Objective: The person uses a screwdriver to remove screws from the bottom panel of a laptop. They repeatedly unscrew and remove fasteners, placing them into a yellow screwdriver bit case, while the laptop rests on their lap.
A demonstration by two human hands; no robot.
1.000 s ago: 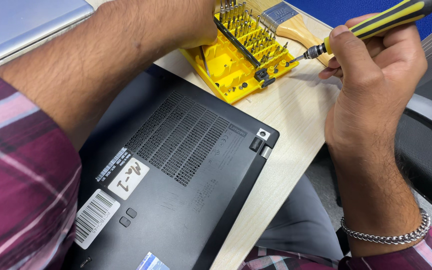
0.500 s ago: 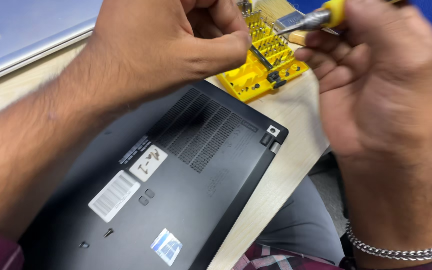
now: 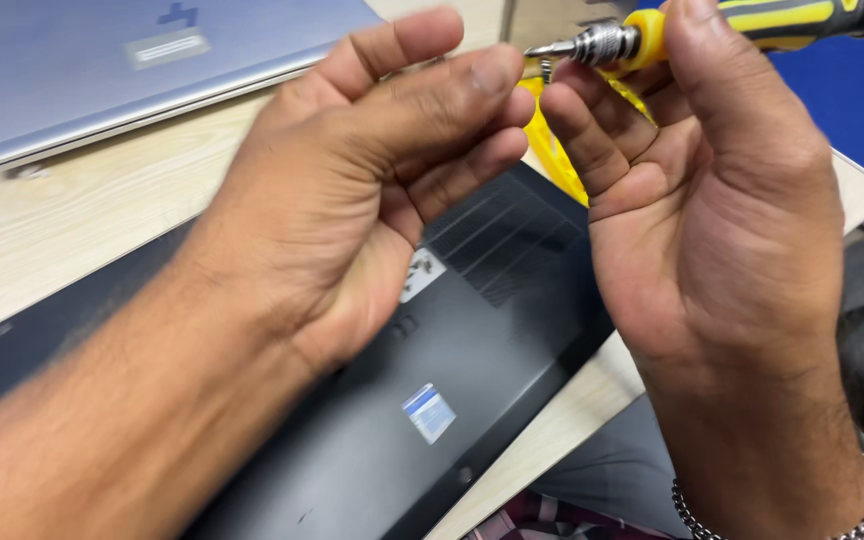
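Both hands are now raised closer than before, the right hand (image 3: 722,200) gripping the yellow screwdriver (image 3: 652,35), the left hand (image 3: 372,190) pinching at its tip, hiding the yellow bit case (image 3: 555,160) at 12 o'clock of the black laptop (image 3: 432,420).

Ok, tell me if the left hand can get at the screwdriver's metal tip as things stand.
Probably yes: the left hand has its fingertips right beside the screwdriver tip, with nothing visible between; the right hand holds the handle.
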